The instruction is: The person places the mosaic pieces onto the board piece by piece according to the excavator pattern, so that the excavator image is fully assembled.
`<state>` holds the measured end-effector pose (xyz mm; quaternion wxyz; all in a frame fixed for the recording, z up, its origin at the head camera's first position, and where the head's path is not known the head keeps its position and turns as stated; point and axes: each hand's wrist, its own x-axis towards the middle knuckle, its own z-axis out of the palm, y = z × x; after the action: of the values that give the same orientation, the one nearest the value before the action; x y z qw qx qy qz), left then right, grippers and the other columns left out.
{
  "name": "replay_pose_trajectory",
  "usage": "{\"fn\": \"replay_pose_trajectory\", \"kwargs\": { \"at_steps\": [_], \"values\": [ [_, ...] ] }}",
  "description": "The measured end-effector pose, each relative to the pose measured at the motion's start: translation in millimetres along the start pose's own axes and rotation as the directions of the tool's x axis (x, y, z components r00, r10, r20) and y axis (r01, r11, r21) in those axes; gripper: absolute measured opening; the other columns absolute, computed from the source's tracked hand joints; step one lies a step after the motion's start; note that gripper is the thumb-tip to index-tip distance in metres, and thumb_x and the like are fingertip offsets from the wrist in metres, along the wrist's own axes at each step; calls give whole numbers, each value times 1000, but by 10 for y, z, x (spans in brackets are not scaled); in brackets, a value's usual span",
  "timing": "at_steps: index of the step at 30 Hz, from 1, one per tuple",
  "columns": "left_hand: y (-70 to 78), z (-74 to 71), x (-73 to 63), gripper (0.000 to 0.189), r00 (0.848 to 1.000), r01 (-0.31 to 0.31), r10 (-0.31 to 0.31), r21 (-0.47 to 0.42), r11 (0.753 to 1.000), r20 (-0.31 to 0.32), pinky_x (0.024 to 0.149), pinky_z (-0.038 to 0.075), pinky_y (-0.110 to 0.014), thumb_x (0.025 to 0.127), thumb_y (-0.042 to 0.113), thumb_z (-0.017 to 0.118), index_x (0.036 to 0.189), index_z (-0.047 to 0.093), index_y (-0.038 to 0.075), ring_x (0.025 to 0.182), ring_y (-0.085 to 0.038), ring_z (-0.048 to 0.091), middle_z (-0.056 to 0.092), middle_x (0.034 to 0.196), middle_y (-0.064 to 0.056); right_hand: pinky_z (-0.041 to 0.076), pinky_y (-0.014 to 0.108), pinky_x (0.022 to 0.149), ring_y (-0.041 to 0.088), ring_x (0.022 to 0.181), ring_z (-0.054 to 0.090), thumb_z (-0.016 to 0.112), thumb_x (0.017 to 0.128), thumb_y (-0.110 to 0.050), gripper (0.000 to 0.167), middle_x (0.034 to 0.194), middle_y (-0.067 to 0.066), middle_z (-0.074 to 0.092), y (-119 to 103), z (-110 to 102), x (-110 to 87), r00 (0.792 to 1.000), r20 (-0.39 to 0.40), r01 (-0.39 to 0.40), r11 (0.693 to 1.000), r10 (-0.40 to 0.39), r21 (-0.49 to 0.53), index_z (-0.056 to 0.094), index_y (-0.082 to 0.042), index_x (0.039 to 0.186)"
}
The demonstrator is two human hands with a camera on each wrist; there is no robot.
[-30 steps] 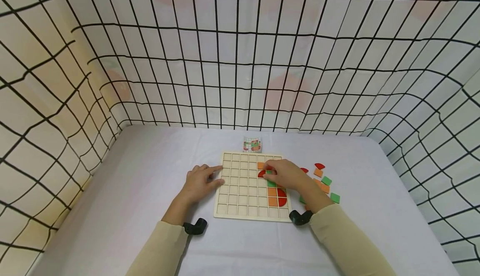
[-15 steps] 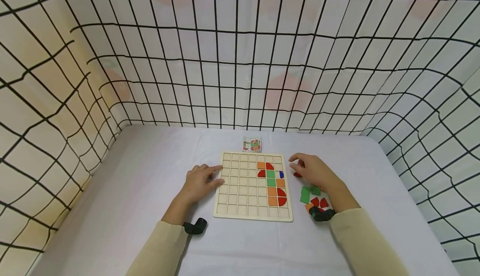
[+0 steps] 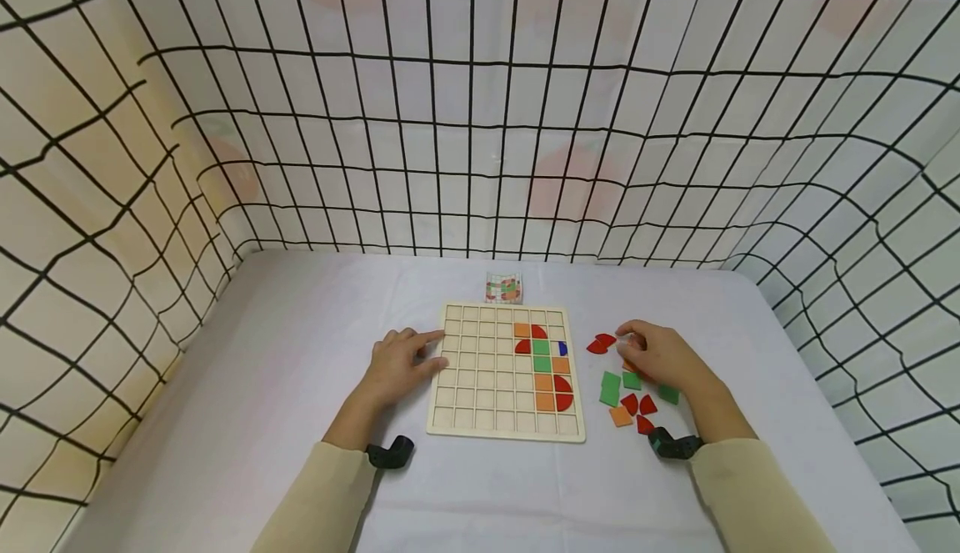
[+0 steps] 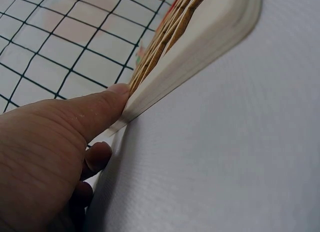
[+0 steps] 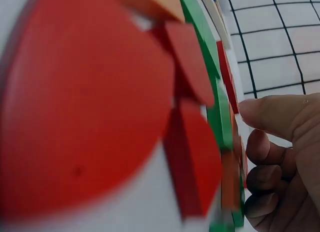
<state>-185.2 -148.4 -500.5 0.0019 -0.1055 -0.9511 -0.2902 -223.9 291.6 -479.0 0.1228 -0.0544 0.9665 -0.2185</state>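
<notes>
A pale wooden grid board (image 3: 480, 378) lies on the table with orange and green squares, red rounded pieces and one blue piece (image 3: 563, 349) in its right-hand cells. My left hand (image 3: 397, 367) rests at the board's left edge, thumb and index finger stretched against it. In the left wrist view, the thumb tip of that hand (image 4: 45, 147) meets the board's side (image 4: 200, 52). Right of the board, my right hand (image 3: 654, 355) hovers low among loose pieces, fingers loosely bent. Its thumb overlaps a red piece (image 5: 227, 77) in the right wrist view; nothing shows in its grasp.
Loose red pieces (image 3: 597, 347), green pieces (image 3: 611, 388) and an orange square (image 3: 620, 416) lie scattered right of the board. Behind the board stands a small patterned card (image 3: 503, 288). A black wire grid (image 3: 472, 128) encloses the table's back and sides.
My right hand has left the board's upper right cells and moved right over the loose pieces, uncovering the blue, red and green pieces on the board. My left hand stays in place.
</notes>
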Motion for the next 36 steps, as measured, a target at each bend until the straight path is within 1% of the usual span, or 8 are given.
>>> {"fn": "replay_pose_trajectory", "kwargs": {
  "at_steps": [4,7,10,13,20,26,32,36],
  "values": [
    [-4,8,9,54,1000,6,-6,1,1000,4,83,32,-39,92,44,73,141,63,22,86,-15,44,59,93,2,51,44,82,27,96,54,65,98,-35,39,103,11,62,87,-49,-111,1000,-16,20,1000,-21,-22,64,-12,129],
    [-7,13,15,54,1000,5,-5,5,1000,0,83,33,-39,92,43,73,141,63,23,87,-15,44,60,93,2,49,38,76,23,91,53,68,96,-34,36,94,8,59,124,-73,-198,1000,-10,25,1000,-25,2,66,-10,124],
    [-7,10,13,54,1000,3,-3,6,1000,-1,83,33,-40,92,43,73,141,63,23,87,-15,44,60,93,2,42,32,68,19,83,51,72,94,-34,34,84,3,54,143,-84,-279,1000,-9,30,999,-30,19,68,-9,116],
    [-4,6,8,54,1000,5,-5,3,1000,3,84,33,-40,92,43,73,141,63,22,87,-16,44,60,93,2,38,31,65,17,79,49,74,93,-36,32,79,1,51,157,-85,-346,999,-8,34,999,-34,17,68,-10,111],
    [14,-1,-3,55,1000,7,-7,-4,1000,11,86,33,-41,93,43,73,142,63,22,87,-16,44,60,94,1,40,30,64,18,81,50,76,90,-32,34,80,2,52,168,-49,-463,1000,11,15,998,-16,56,68,-13,118],
    [22,-5,-2,54,1000,10,-10,-6,1000,5,84,33,-40,92,43,73,141,63,22,87,-16,44,59,93,2,42,29,66,18,84,51,79,88,-33,25,80,1,53,130,-10,-533,999,45,10,997,-13,70,70,-16,104],
    [4,11,4,54,1000,12,-12,2,1000,-2,84,33,-40,92,42,73,141,64,22,87,-15,44,60,94,2,40,30,64,17,81,51,81,86,-38,27,77,0,51,94,29,-547,999,36,-1,999,-1,38,70,-17,101],
    [-5,15,4,54,1000,12,-12,1,1000,-2,85,33,-40,92,42,73,141,63,23,87,-16,44,60,94,2,39,30,64,16,79,50,81,85,-39,29,77,-1,51,85,54,-541,999,30,16,1000,-17,24,69,-17,100]
  ]
}}
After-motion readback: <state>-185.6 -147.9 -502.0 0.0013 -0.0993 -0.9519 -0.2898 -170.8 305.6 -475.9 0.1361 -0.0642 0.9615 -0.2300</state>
